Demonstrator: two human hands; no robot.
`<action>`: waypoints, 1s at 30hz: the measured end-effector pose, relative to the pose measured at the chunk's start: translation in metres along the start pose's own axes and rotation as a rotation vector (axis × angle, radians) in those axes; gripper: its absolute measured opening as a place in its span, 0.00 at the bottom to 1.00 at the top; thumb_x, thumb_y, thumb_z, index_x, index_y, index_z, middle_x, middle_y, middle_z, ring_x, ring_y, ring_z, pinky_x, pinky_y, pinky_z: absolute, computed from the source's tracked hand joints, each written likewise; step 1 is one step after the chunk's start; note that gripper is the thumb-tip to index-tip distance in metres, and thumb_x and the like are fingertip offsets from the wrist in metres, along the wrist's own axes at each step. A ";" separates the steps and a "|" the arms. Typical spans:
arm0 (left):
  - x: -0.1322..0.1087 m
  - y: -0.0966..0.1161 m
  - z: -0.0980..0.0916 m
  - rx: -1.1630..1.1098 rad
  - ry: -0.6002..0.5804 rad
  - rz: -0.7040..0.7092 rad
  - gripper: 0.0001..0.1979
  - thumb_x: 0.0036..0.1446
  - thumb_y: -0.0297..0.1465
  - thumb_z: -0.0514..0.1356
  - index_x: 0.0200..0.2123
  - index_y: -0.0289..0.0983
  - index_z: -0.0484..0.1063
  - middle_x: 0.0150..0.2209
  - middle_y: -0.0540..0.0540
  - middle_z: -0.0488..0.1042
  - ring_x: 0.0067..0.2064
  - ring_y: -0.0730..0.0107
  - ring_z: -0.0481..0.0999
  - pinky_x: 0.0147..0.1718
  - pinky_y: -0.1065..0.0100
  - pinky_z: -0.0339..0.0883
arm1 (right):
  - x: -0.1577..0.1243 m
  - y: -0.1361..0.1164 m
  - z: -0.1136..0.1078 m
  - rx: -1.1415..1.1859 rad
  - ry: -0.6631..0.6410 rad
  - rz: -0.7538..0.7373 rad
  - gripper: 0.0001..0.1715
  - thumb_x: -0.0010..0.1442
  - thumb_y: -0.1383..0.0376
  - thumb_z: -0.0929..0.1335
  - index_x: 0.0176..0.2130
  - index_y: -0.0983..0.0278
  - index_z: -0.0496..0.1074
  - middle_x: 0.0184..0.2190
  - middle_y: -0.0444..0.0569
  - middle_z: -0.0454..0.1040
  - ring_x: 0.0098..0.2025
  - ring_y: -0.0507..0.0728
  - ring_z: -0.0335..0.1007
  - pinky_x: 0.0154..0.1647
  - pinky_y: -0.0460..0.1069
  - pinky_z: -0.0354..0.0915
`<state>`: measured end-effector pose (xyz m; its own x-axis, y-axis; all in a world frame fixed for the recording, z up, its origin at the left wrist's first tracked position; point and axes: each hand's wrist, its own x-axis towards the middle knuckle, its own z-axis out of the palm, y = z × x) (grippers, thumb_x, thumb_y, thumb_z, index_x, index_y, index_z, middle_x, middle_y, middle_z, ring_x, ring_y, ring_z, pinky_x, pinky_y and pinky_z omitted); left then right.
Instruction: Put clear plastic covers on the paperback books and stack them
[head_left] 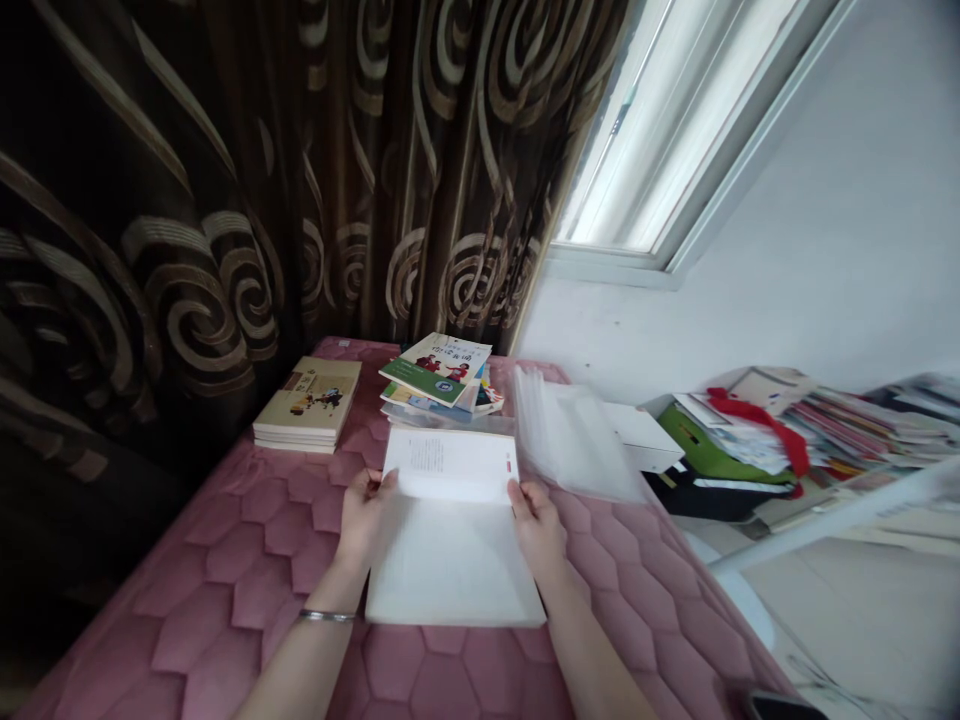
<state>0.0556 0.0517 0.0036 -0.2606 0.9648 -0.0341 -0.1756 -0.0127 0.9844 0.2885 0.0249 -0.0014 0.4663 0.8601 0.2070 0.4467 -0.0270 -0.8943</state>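
Note:
An open book (446,465) lies in front of me on the pink quilted cover (255,560). Its upper page is white with a small block of print and a red mark near the right edge. Below the fold spreads a pale, slightly see-through sheet (456,560); whether it is a page or a plastic book cover I cannot tell. My left hand (364,515), with a silver bracelet on the wrist, pinches the book's left edge. At the opposite edge, my right hand (538,525) grips it with the thumb on top.
Tan books (307,405) are stacked at the left, and colourful books (439,370) beyond the open one. Transparent plastic sleeves (577,440) lie to the right beside a white box (645,437). A patterned curtain (420,170) hangs behind. Papers (739,435) fill a container at the right.

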 end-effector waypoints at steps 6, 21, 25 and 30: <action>0.001 0.001 0.000 0.034 0.016 0.027 0.24 0.34 0.50 0.68 0.20 0.37 0.64 0.16 0.55 0.65 0.19 0.77 0.61 0.20 0.73 0.53 | 0.001 -0.002 0.000 0.014 0.012 -0.003 0.32 0.47 0.34 0.60 0.21 0.59 0.62 0.16 0.41 0.62 0.22 0.54 0.59 0.24 0.47 0.57; 0.007 -0.012 0.000 -0.104 0.070 0.041 0.23 0.32 0.42 0.72 0.23 0.37 0.63 0.20 0.56 0.65 0.24 0.77 0.64 0.26 0.72 0.57 | 0.001 0.004 0.000 0.071 -0.005 -0.027 0.31 0.48 0.36 0.62 0.20 0.60 0.60 0.17 0.40 0.57 0.22 0.53 0.55 0.23 0.46 0.55; 0.008 -0.015 0.000 -0.111 0.115 0.052 0.25 0.32 0.41 0.73 0.28 0.38 0.62 0.21 0.58 0.64 0.23 0.78 0.64 0.25 0.73 0.57 | 0.001 0.004 0.001 0.084 -0.008 -0.017 0.32 0.48 0.36 0.62 0.21 0.60 0.62 0.17 0.41 0.59 0.23 0.53 0.56 0.23 0.47 0.56; 0.004 -0.009 0.001 -0.113 0.057 0.029 0.27 0.35 0.42 0.71 0.34 0.38 0.61 0.24 0.55 0.71 0.25 0.73 0.70 0.26 0.72 0.61 | 0.001 0.001 0.001 0.059 0.010 -0.013 0.32 0.47 0.35 0.62 0.21 0.60 0.63 0.17 0.41 0.61 0.22 0.54 0.57 0.23 0.47 0.57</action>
<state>0.0575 0.0561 -0.0051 -0.3198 0.9473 -0.0186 -0.2726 -0.0732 0.9593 0.2885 0.0259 -0.0029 0.4681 0.8552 0.2223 0.4073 0.0145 -0.9132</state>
